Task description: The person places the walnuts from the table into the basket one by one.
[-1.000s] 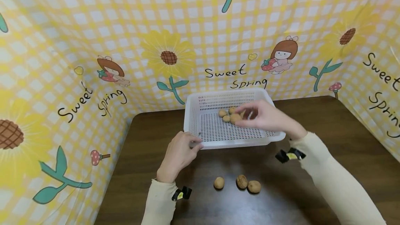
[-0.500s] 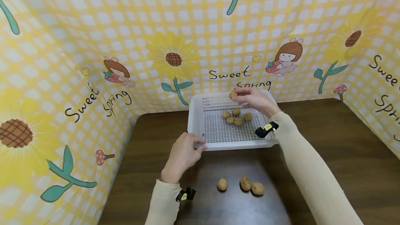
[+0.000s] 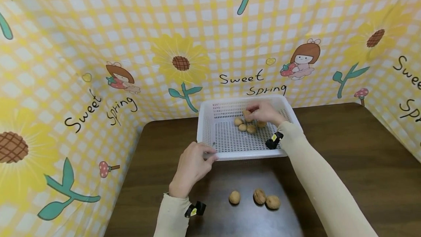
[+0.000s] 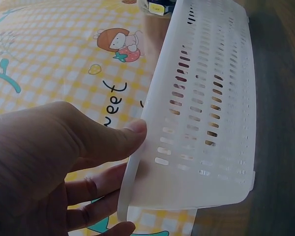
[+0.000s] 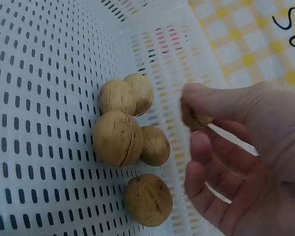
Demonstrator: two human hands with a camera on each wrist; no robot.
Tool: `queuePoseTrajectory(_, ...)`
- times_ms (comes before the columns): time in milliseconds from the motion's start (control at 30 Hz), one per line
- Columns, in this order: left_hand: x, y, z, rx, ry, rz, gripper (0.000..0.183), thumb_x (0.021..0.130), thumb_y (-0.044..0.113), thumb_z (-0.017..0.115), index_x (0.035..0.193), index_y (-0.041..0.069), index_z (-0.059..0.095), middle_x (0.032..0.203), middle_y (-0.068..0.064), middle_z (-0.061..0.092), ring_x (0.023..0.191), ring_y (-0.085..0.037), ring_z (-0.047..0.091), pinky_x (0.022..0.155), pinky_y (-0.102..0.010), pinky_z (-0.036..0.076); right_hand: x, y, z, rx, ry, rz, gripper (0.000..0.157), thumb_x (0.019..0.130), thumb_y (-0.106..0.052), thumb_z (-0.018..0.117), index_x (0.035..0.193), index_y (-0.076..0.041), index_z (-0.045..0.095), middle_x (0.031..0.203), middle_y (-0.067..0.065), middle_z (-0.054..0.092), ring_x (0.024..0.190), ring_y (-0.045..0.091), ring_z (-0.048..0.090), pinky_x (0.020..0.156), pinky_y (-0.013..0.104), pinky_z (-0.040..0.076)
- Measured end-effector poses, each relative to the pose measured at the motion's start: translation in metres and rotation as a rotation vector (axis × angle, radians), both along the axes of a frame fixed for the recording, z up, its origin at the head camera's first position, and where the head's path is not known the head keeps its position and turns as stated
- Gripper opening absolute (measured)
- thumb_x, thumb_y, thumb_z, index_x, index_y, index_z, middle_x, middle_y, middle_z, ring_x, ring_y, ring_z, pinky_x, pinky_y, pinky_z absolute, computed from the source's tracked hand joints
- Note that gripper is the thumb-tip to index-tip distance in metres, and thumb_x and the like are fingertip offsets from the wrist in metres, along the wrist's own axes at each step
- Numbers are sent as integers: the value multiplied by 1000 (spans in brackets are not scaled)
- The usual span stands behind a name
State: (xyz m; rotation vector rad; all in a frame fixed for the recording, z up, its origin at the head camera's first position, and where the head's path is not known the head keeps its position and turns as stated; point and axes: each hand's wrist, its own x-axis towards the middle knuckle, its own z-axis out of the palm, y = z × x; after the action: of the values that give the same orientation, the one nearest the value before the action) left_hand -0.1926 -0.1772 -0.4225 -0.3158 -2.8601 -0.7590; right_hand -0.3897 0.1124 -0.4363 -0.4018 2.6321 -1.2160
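A white perforated plastic basket [image 3: 246, 154] stands on the table against the cloth backdrop. My left hand [image 3: 194, 164] grips its near left corner; in the left wrist view, the thumb [image 4: 130, 135] lies on one side of the rim and the fingers on the other. Inside the basket, my right hand [image 3: 265, 112] pinches a walnut [image 5: 194, 115] between thumb and fingers, just over the others. Several walnuts [image 5: 118, 137] lie together on the basket's floor beside that hand. On the table in front sit a lone walnut [image 3: 234, 197] and two touching walnuts [image 3: 259, 196].
The dark wooden table [image 3: 158, 149] extends to both sides of the basket. A yellow checked cloth [image 3: 197, 28] with sunflowers and lettering hangs behind and at the sides. Each sleeve bears a black wrist mount [image 3: 195, 209].
Half a second ago my right hand held the walnut up near the basket's back rim; it has since come down among the walnuts inside. My left hand keeps its grip on the corner.
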Motion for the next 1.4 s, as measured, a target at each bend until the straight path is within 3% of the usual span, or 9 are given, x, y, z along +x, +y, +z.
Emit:
queuePoseTrajectory(167, 1, 1, -2, 8, -2, 1, 15, 89, 25, 87, 104, 23, 87, 116, 5, 80, 98, -20, 64, 73, -36, 52, -3, 5, -5, 142, 1, 65, 46, 97, -22, 78, 137, -1, 70, 134, 20, 71, 126, 37, 65, 108, 52, 52)
queuePoseTrajectory(300, 2, 0, -2, -1, -1, 3, 16, 89, 26, 87, 105, 23, 87, 115, 5, 80, 97, -19, 63, 72, -35, 51, -3, 6, -8, 194, 0, 131, 45, 96, -22, 79, 135, 0, 71, 128, 19, 74, 120, 35, 67, 104, 50, 54)
queuePoseTrajectory(733, 2, -2, 1, 1, 3, 0, 15, 90, 25, 87, 104, 22, 87, 111, 5, 80, 95, -18, 63, 73, -34, 51, -3, 0, -8, 212, -13, 144, 46, 96, -24, 79, 135, -2, 71, 129, 19, 72, 121, 35, 66, 105, 52, 52)
queuePoseTrajectory(900, 2, -2, 0, 6, 0, 0, 14, 90, 25, 87, 103, 21, 88, 110, 6, 79, 97, -18, 63, 75, -36, 52, 3, -1, 3, 249, -26, 155, 46, 99, -28, 75, 136, -2, 69, 134, 21, 70, 127, 37, 64, 108, 52, 52)
queuePoseTrajectory(1100, 3, 1, -3, 14, -6, -5, 13, 89, 25, 87, 102, 22, 88, 108, 7, 80, 97, -18, 64, 76, -36, 52, 34, 10, 43, 273, 69, 201, 50, 104, -32, 69, 142, 1, 65, 139, 23, 68, 130, 40, 63, 108, 55, 52)
queuePoseTrajectory(1200, 1, 1, -3, 10, 7, -5, 12, 89, 25, 88, 101, 22, 88, 108, 7, 80, 96, -18, 64, 76, -35, 52, 58, 12, 61, 237, 169, 221, 44, 104, -31, 68, 137, -2, 69, 134, 18, 72, 121, 35, 69, 102, 52, 56)
queuePoseTrajectory(1300, 0, 0, -1, 14, 5, -3, 12, 89, 24, 88, 101, 21, 88, 109, 5, 80, 96, -19, 64, 75, -35, 51, 86, 13, 66, 164, 264, 235, 34, 103, -26, 71, 130, -6, 75, 124, 12, 78, 101, 25, 74, 86, 43, 61)
queuePoseTrajectory(1400, -1, 0, -1, 21, -5, -1, 13, 89, 23, 87, 102, 21, 88, 111, 4, 81, 97, -19, 64, 76, -36, 51, 116, 15, 62, 88, 317, 257, 25, 101, -21, 74, 123, -12, 79, 114, 4, 81, 87, 12, 72, 73, 32, 57)
